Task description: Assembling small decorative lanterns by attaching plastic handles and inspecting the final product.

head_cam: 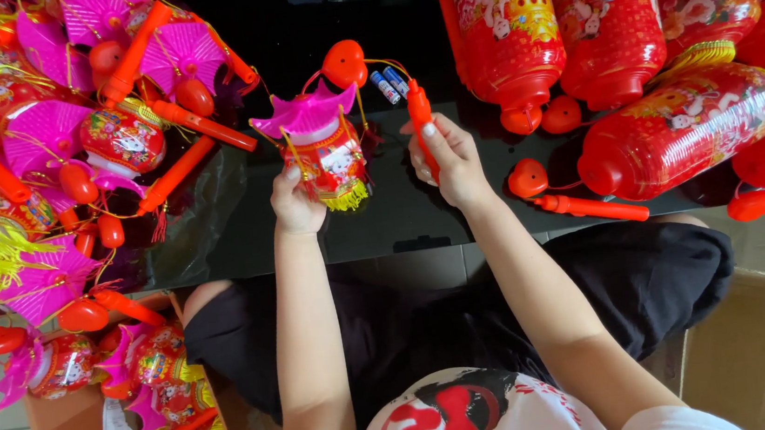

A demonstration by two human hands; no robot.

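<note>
Toy lantern (325, 150), pink-roofed with a glossy printed red body and yellow fringe, is hanging above the black tabletop (401, 213), the left hand (295, 200) pinching its lower edge at seven o'clock. The right hand (447, 157) is closing round the smooth orange handle stick (420, 122) at three o'clock; its thin cord may be tangling, I judge, near two loose batteries (389, 83).

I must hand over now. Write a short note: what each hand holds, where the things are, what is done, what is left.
Left hand: holds the small lantern with pink roof, above the black table.
Right hand: grips the orange handle stick, joined by cord to the lantern.
Two batteries lie on the table behind, not yet inserted as far as visible.
Pile of similar lanterns at left.
</note>
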